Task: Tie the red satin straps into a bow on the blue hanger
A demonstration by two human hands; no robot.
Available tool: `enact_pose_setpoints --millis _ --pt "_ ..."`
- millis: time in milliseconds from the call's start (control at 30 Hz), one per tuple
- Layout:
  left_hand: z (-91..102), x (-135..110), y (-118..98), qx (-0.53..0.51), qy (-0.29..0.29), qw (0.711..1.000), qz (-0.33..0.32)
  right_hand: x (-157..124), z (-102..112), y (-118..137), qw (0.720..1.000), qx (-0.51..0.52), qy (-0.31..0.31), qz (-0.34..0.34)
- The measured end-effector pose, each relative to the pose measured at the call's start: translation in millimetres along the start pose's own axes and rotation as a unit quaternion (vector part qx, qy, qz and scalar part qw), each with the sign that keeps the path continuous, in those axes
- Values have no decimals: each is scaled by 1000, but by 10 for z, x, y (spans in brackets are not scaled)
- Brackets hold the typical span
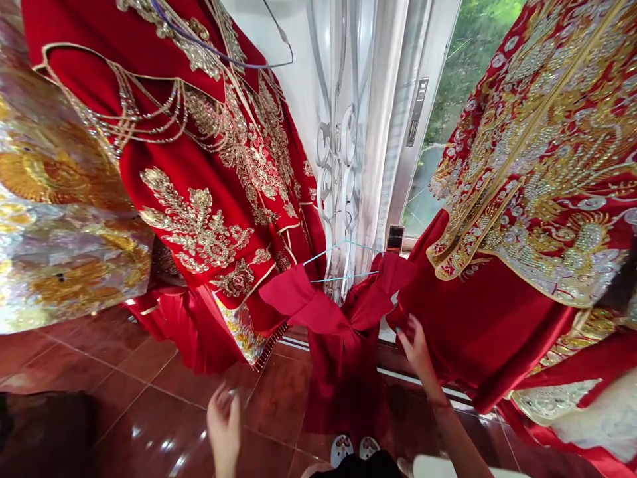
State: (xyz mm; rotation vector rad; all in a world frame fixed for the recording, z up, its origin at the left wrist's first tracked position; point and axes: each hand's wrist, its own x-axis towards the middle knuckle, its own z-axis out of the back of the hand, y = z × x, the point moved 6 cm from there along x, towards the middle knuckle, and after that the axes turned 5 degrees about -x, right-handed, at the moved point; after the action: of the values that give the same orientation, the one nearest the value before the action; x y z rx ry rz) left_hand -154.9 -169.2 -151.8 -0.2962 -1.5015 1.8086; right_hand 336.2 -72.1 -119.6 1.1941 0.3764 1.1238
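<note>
While the right hand (415, 348) reaches up with fingers spread against the edge of a plain red garment (343, 332) hanging on a pale blue hanger (343, 262), the left hand (223, 425) hangs lower, loosely curled and holding nothing, over bare brown floor tiles (149, 398). Embroidered red robes (209, 199) crowd both sides, leaving a narrow gap before the white window frame (398, 133).

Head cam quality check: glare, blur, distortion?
Head view: strong wide-angle warp, window frame leans; daylight glints on the floor tiles; left hand slightly motion-blurred, right hand on the plain red dress sharper; embroidered robe crisp.
</note>
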Motion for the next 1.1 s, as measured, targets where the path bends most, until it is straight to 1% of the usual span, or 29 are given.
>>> enact_pose_setpoints --millis 33,67,100,133,167,200,233,267,333,400,500,633,733,800,867,967,1033,1100 --pt "-270 120 -335 -5 13 999 -48 300 -116 144 999 -15 -36 35" --pt "-557 218 -713 -3 28 994 -103 549 -211 318 995 -35 -68 69" --pt "-853 295 -1104 13 47 986 -159 749 -289 502 989 -58 -94 97" --pt "-1120 360 -1464 28 51 978 -201 909 -355 673 984 -84 -113 112" --pt "-1364 415 -1777 45 54 971 -230 1039 -414 816 980 -109 -121 117" --pt "-1575 468 -2021 65 53 966 -243 1144 -458 921 977 -131 -126 111" --pt "-1740 523 -2185 90 43 967 -234 1232 -495 987 975 -152 -123 104" --pt "-1865 575 -2276 113 32 970 -213 1308 -526 1021 974 -168 -109 103" --pt "-2036 641 -2333 151 36 968 -197 1431 -559 1017 972 -189 -65 123" --pt "-2109 670 -2296 180 57 959 -211 1519 -545 978 965 -202 -14 167" --pt "-2096 690 -2221 207 90 945 -238 1597 -449 940 950 -234 30 205" --pt "-2037 726 -2199 239 126 929 -253 1618 -374 995 934 -280 74 207" --pt "-2008 767 -2198 249 153 919 -265 1628 -360 1023 928 -297 86 207" --pt "-1995 786 -2201 240 184 912 -278 1677 -354 993 928 -301 88 200" --pt "-1974 796 -2220 227 207 906 -292 1769 -354 939 931 -294 98 195" --pt "-1922 816 -2260 225 214 902 -299 1968 -365 868 935 -255 139 206" --pt "-1886 846 -2268 233 213 906 -282 2105 -366 835 936 -203 180 222" --pt "-1851 883 -2264 222 216 914 -260 2224 -328 788 944 -137 199 225"
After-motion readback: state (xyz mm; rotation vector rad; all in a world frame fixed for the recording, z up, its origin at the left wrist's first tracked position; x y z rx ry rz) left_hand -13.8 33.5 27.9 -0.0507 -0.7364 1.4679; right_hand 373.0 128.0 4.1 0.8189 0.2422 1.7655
